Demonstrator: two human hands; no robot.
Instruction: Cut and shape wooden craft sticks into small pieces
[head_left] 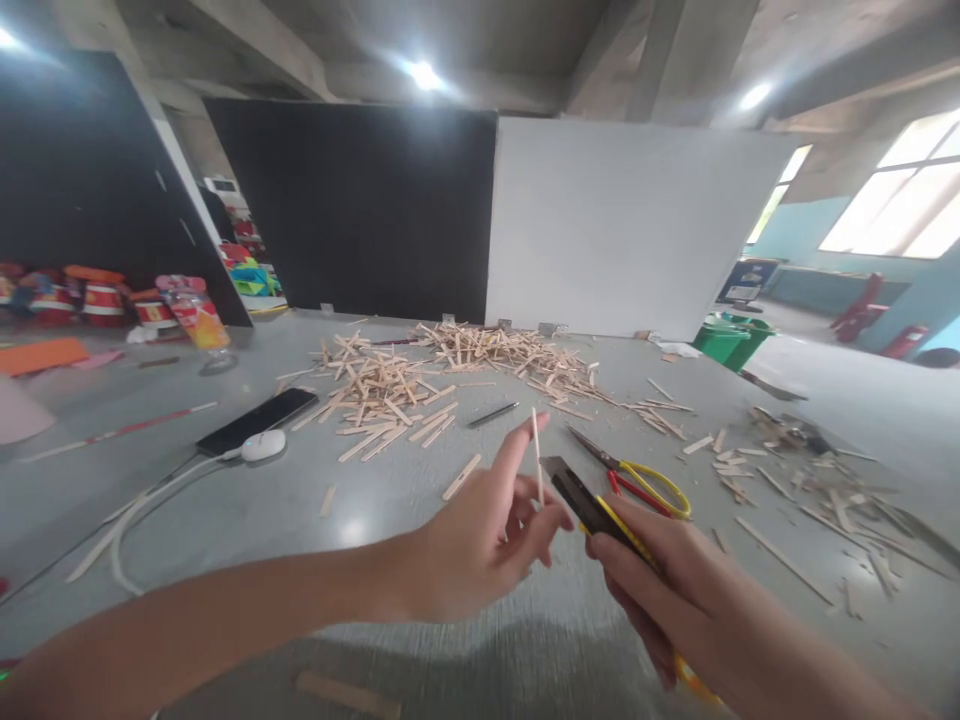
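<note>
My left hand (487, 530) pinches a thin wooden stick (537, 450) that stands nearly upright between its fingers. My right hand (675, 580) is wrapped round a yellow and black utility knife (592, 505), its blade pointing up and left beside the stick. Whether the blade touches the stick I cannot tell. Beyond the knife lie scissors (637, 480) with yellow and red handles. A dark pen (493, 414) rests past my left hand, and a large heap of wooden sticks (382, 385) spreads behind it.
At the left are a black phone (259, 420), a white charger (262, 446) with its cable, and a plastic bottle (196, 315). Loose sticks and scraps (847, 510) cover the right side. Black and white boards (600, 230) stand at the back, near green bins (724, 340).
</note>
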